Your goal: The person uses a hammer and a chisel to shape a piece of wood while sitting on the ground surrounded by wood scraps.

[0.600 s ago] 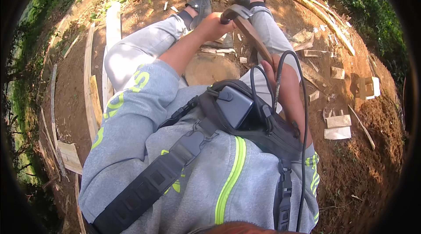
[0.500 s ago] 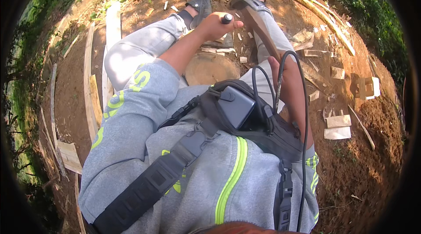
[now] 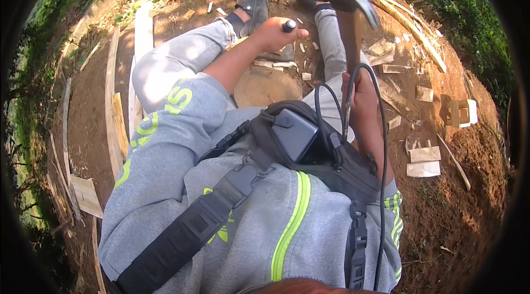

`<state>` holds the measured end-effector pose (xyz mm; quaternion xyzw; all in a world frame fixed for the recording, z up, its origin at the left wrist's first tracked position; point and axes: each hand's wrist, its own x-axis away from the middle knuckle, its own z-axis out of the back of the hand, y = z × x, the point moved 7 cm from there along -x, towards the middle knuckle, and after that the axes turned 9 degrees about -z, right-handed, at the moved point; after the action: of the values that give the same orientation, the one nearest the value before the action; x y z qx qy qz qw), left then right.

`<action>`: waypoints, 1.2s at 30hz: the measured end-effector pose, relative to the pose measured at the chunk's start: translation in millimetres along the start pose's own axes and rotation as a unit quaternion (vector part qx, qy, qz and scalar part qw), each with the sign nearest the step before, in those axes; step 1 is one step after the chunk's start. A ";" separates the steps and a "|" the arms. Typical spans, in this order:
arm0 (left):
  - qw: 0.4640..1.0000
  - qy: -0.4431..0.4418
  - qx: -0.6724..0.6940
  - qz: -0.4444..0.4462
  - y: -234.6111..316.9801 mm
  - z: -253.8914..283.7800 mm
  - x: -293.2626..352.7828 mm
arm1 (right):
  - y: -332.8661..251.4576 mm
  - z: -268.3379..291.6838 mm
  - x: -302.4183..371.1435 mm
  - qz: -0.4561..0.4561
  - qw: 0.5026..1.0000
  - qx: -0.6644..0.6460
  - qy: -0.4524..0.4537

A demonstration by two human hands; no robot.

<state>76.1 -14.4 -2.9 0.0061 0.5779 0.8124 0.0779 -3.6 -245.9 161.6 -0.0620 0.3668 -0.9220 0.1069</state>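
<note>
My left hand [image 3: 272, 35] is closed around an upright tool, its black round handle end [image 3: 288, 26] showing above the fist. The lower part of that tool is hidden by the hand, so its kind cannot be made out. My right hand [image 3: 362, 91] grips a hammer [image 3: 349, 35] by its long wooden handle. The hammer's curved dark metal head is raised over my right foot, to the right of the tool and apart from it. Between my legs stands a round wooden stump [image 3: 267, 87], with a greyish wood piece [image 3: 285, 53] just beyond it, partly covered by my left hand.
Wood chips [image 3: 381, 51] and offcuts [image 3: 424, 154] litter the brown soil. Long planks [image 3: 143, 35] lie at my left, and a pole [image 3: 411, 32] at the far right. An open small carton [image 3: 462, 112] sits at right. A black cable [image 3: 385, 145] loops by my right wrist.
The hammer has swung up and to the right, away from the tool in my left hand. My left hand has barely shifted.
</note>
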 end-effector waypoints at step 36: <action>0.999 -0.033 0.006 0.026 -13.4 -2.3 -2.3 | -0.9 22.4 -11.4 -0.059 0.997 0.034 -0.027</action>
<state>79.7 -12.6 -16.1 0.0483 0.5796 0.8099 0.0758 11.6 -257.3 178.0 -0.1048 0.3278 -0.9367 0.0643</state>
